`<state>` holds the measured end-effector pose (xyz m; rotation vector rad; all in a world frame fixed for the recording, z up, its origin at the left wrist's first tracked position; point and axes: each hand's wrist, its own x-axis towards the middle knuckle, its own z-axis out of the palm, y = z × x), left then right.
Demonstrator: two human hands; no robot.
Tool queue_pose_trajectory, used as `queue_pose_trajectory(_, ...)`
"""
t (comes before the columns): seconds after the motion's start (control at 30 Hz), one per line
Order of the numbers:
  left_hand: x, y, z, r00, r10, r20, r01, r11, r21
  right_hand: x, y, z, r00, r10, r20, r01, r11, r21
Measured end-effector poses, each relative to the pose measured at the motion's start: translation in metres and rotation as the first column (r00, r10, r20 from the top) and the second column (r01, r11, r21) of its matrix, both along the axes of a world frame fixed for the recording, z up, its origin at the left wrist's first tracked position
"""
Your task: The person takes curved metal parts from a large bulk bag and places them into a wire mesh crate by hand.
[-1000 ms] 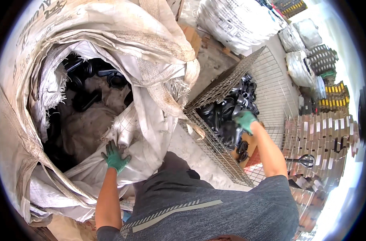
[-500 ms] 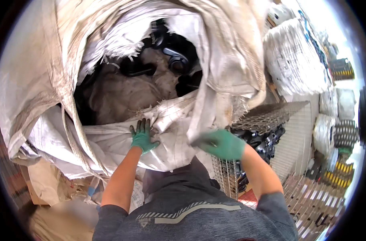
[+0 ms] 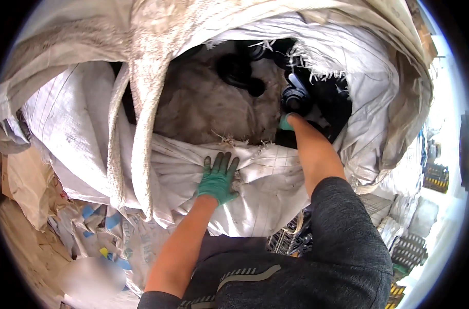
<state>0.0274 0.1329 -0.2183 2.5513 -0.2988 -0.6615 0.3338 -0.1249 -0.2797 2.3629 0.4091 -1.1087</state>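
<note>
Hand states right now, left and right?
Left hand: open, fingers spread on the white sack, holding nothing visible.
Right hand: inside the sack near black parts; fingers hidden, grip cannot be told.

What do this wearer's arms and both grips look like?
Left grip: green glove, dark grey fingers. Right grip: green glove too, mostly hidden. Forearms uncovered below short, dark grey sleeves; no markings or cables visible on either sleeve.

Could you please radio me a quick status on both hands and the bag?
Left hand open on near side of bag. Right hand inside, beside black parts, grip hidden. Strap across mouth's left side, clear of both hands.
</note>
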Motion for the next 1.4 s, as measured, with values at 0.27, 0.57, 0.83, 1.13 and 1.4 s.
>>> queue_pose_trajectory(0.27, 0.003, 0.007, 0.006, 1.0, -0.005, -0.027, 0.005, 1.0, -0.014, -0.025, -0.014, 0.15, 0.933, -0.339, 0.12, 0.256, 0.861, 0.439)
queue_pose_trajectory(0.57, 0.018, -0.014, 0.023, 0.95, -0.27, -0.154, 0.303, 0.917, 0.261, -0.216, -0.021, 0.38, 0.83, -0.509, -0.23, 0.329, 0.113, 0.938)
queue_pose_trajectory(0.83, 0.02, -0.016, 0.034, 0.936, -0.283, -0.211, 0.336, 0.897, 0.286, -0.416, -0.151, 0.403, 0.347, -0.749, -0.565, 0.729, -0.163, 0.664)
queue_pose_trajectory(1.13, 0.014, -0.029, 0.05, 0.943, -0.212, -0.255, 0.288, 0.904, 0.315, -0.527, -0.388, 0.292, -0.059, -0.946, 0.319, 0.721, 0.181, 0.669)
queue_pose_trajectory(1.4, 0.008, -0.023, 0.035, 0.947, -0.27, -0.173, 0.317, 0.871, 0.374, -0.449, -0.3, 0.295, 0.49, -0.862, -0.129, 0.652, 0.265, 0.71)
